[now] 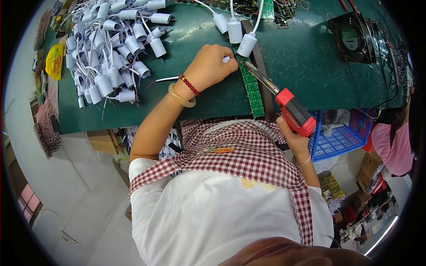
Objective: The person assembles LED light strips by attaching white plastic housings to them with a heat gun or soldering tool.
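Observation:
My left hand (216, 64) is closed beside a narrow strip of green circuit boards (252, 91), its fingertips at the strip's upper part. A bit of white shows between the fingers. A white cable (167, 79) with bare wire ends sticks out from under the wrist, seemingly part of the same piece; the rest is hidden. My right hand (293, 135) grips a red and black soldering gun (295, 111) by its handle. Its metal barrel points up-left, with the tip at the boards near my left fingers. A dark bar (264, 80) lies along the strip's right side.
White lamp sockets (113, 75) with cables are heaped at left on the green table (306, 66). Several more sockets (234, 31) lie beyond the strip. A black fan (352, 37) stands at right. Below the edge is a blue crate (341, 141); another person's pink sleeve (392, 146) is beside it.

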Demonstrator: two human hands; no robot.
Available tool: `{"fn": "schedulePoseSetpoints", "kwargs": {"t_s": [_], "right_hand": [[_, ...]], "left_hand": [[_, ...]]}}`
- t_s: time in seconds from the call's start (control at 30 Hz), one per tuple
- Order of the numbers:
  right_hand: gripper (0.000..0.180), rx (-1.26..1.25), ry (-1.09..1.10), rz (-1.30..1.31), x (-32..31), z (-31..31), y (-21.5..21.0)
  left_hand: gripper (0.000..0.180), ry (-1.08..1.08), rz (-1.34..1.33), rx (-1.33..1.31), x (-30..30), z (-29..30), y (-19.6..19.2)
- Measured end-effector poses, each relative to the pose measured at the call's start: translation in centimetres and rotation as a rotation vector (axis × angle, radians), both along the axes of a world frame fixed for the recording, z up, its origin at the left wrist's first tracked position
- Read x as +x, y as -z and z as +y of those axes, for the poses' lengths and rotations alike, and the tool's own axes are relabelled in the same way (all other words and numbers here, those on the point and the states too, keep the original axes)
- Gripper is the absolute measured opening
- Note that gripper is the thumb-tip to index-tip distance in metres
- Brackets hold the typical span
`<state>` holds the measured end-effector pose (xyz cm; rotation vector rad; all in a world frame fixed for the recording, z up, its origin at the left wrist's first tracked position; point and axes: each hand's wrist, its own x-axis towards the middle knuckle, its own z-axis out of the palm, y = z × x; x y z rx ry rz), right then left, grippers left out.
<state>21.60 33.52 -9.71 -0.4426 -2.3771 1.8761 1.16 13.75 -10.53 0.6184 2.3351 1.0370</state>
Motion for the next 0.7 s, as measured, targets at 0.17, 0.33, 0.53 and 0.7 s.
{"fn": "schedulePoseSetpoints", "kwargs": {"t_s": [0.17,0.33,0.53,0.7], "right_hand": [[0.017,0.057,-0.069,0.019,0.13,0.27,0.53],[0.017,0.037,0.016,0.029,0.53,-0.01,-0.01],[0.017,0.040,0.022,-0.019,0.60,0.12,-0.13],[0.016,0.056,-0.002,0.052,0.12,-0.20,0.23]], "left_hand": [[0.018,0.025,0.094,0.017,-0.01,-0.03,0.28],[0.018,0.025,0.092,0.010,0.02,-0.04,0.13],[0.018,0.025,0.105,0.011,0.04,-0.08,0.46],[0.018,0.034,0.124,0.006,0.11,-0.05,0.48]]}}
